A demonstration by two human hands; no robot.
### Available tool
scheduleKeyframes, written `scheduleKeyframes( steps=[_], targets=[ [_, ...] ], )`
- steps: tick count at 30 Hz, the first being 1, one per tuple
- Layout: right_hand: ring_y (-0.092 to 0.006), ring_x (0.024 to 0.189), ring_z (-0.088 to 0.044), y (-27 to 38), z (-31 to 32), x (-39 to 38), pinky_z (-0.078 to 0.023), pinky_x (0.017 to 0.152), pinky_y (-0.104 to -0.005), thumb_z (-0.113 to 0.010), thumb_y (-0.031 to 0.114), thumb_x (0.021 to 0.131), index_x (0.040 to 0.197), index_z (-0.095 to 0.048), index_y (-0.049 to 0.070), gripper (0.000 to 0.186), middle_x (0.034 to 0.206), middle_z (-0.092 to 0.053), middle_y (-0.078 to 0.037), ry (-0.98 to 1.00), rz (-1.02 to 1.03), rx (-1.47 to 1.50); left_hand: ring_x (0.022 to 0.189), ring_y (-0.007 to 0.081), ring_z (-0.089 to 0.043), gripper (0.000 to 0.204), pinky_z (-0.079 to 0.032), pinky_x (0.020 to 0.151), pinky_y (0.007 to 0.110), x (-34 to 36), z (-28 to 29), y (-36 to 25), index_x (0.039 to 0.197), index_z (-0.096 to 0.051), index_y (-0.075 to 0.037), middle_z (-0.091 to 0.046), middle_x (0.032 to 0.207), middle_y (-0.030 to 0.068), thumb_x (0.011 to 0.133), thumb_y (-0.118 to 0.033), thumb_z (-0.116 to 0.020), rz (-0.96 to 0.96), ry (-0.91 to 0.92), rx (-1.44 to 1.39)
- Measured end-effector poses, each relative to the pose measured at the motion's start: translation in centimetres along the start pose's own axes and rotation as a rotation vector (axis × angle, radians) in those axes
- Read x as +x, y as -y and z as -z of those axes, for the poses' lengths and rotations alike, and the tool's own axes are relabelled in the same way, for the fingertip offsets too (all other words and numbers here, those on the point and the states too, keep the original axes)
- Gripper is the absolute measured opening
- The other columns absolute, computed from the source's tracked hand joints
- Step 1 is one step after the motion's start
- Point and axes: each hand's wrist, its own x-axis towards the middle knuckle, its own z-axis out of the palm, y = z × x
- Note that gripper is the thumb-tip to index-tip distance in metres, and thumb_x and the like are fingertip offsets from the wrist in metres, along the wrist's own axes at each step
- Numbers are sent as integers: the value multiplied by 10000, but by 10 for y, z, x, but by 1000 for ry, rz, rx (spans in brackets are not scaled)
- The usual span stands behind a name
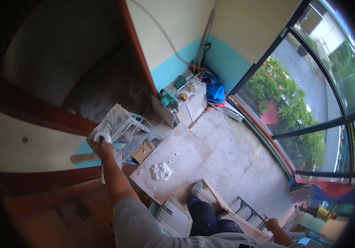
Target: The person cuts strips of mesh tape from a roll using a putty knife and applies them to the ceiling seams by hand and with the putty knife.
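My left hand (105,149) is closed on a white roll of tape (102,136), held over a paint-spattered stepladder platform (115,115) at the left. Low at the right, my right hand (273,226) is closed on a small object I cannot make out, near a dark metal ladder-like frame (249,211). My sock-covered foot (196,188) is among pale boards (212,194). A dusty sheet (185,153) on the floor bears a crumpled silvery heap (161,171).
A low cabinet (192,103) carries power tools, with blue tarpaulin (214,89) and long poles behind. A dark doorway (82,58) is at upper left, a large window (293,95) at right. What looks like another person (324,213) in yellow-green is at lower right.
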Motion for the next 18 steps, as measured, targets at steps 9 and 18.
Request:
scheduleKeyframes(
  steps=[9, 18],
  targets=[
    [-446, 923, -641, 25, -19, -28, -516, 831, -486, -644, 497, 856, 869, -713, -13, 515, 921, -687, -254, -56, 292, 35, 969, 455, -635, 394, -508, 842, 519, -196, -48, -122, 1028, -593, -46, -674, 1007, 248, 867, -398, -667, -667, 406, -200],
    [-246, 971, -656, 88, 59, -110, -555, 782, -375, -745, 471, 857, 1259, -596, -2, 639, 1148, -664, -176, 50, 475, 1033, 952, 304, -683, 482, -525, 845, 380, -521, 98, -303, 1211, -632, -41, -711, 1053, 175, 867, -373, -689, -1458, 1267, -316]
  ],
)
